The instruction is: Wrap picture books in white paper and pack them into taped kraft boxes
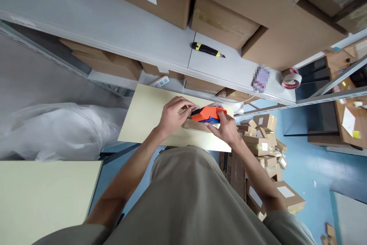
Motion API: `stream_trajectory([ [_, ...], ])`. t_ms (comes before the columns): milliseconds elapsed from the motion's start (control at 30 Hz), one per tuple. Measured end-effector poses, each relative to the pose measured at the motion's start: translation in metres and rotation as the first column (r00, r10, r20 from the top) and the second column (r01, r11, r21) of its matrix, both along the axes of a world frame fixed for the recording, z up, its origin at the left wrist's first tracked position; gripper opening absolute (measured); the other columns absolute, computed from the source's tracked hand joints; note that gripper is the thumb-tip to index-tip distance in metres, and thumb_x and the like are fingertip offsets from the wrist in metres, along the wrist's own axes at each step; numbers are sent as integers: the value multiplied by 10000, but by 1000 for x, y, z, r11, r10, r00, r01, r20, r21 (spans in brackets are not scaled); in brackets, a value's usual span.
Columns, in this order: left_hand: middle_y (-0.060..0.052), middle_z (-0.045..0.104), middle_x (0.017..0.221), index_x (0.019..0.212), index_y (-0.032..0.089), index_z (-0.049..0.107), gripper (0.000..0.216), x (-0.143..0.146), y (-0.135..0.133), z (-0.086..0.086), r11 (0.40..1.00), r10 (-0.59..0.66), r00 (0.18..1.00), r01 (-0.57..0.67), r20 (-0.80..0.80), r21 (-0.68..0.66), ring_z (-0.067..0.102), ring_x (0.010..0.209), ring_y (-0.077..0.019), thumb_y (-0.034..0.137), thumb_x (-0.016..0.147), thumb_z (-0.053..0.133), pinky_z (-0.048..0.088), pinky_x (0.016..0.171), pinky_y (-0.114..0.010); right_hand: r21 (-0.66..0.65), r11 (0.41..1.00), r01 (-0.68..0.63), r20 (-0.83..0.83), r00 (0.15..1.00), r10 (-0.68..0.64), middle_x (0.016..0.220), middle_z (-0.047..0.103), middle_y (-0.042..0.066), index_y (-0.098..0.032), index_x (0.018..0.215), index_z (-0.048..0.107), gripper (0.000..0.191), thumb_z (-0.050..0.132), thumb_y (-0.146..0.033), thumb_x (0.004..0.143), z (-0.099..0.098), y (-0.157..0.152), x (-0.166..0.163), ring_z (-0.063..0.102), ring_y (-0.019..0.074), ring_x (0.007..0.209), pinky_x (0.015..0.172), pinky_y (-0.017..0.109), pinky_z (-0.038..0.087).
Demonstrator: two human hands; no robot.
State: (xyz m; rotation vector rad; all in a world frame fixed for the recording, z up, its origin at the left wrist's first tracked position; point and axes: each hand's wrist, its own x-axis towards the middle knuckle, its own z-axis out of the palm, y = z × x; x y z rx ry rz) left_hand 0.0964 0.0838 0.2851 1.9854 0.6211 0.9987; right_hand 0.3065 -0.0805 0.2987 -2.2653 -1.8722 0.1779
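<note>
My right hand (226, 128) is wrapped round an orange and blue tape dispenser (208, 113), held over the pale yellow table (149, 113). At the dispenser's black front end, my left hand (177, 115) has its thumb and fingertips pinched together. What sits between those fingertips is too small to make out. Under the dispenser lies a flat cardboard box (196, 125) on the table, partly covered by the dispenser and my right hand.
A utility knife (208, 49), a phone-like blurred object (260, 78) and a tape roll (291, 80) lie on the grey shelf (160, 42) with large cartons (226, 19). Small boxes (265, 143) are heaped on the floor at right. Plastic wrapping (63, 130) bulges at left.
</note>
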Motion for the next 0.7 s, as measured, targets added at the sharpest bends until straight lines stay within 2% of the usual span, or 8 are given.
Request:
stream_trajectory([
  [100, -49, 819, 939, 968, 220, 793, 196, -6, 3, -21, 980, -67, 995, 51, -75, -194, 712, 786, -177, 352, 1024, 660, 586, 766, -308, -193, 979, 62, -75, 994, -77, 1093, 825, 162, -176, 1373, 621, 574, 642, -656, 1059, 11, 4, -10, 810, 343, 932, 769, 365, 586],
  [167, -49, 828, 915, 936, 211, 800, 198, -10, 2, -41, 936, -118, 988, 79, -96, -344, 715, 757, -178, 361, 973, 676, 581, 739, -301, -347, 937, 46, -135, 986, -98, 1046, 835, 134, -188, 1298, 669, 507, 666, -636, 1061, 22, 8, -10, 812, 314, 899, 732, 324, 552],
  [300, -55, 841, 887, 884, 207, 816, 209, -11, -14, -80, 770, -200, 978, 119, -60, -627, 753, 780, -207, 389, 878, 715, 598, 729, -310, -577, 815, -50, -278, 950, -139, 868, 821, 70, -202, 1092, 722, 471, 663, -668, 1056, 40, 14, -2, 782, 245, 759, 634, 279, 483],
  [400, -61, 840, 860, 861, 200, 819, 188, -10, -30, -101, 625, -198, 980, 117, -12, -772, 756, 764, -208, 357, 825, 723, 614, 721, -315, -648, 755, -100, -344, 923, -174, 779, 801, 36, -206, 1052, 727, 503, 639, -701, 1054, 42, 21, -1, 761, 215, 692, 616, 270, 473],
  [467, -61, 835, 838, 840, 197, 815, 168, -11, -38, -109, 568, -160, 987, 93, 1, -818, 753, 748, -204, 337, 803, 730, 619, 717, -314, -676, 731, -92, -324, 928, -182, 750, 792, 27, -207, 1032, 730, 501, 638, -700, 1055, 39, 26, -4, 752, 207, 669, 617, 271, 469],
  [567, -51, 831, 832, 825, 200, 810, 159, -17, -44, -117, 549, -100, 995, 53, -2, -834, 755, 766, -200, 343, 799, 745, 615, 730, -302, -686, 724, -72, -256, 955, -148, 796, 803, 41, -209, 1000, 733, 518, 643, -717, 1044, 32, 33, -11, 756, 217, 711, 636, 277, 460],
  [700, -40, 812, 830, 861, 202, 800, 221, -33, -44, -117, 601, -43, 999, 22, -5, -799, 730, 760, -185, 420, 844, 768, 579, 701, -277, -662, 742, -102, -226, 972, -68, 940, 824, 72, -206, 1097, 733, 488, 647, -685, 1060, 26, 34, -22, 768, 237, 804, 665, 282, 460],
])
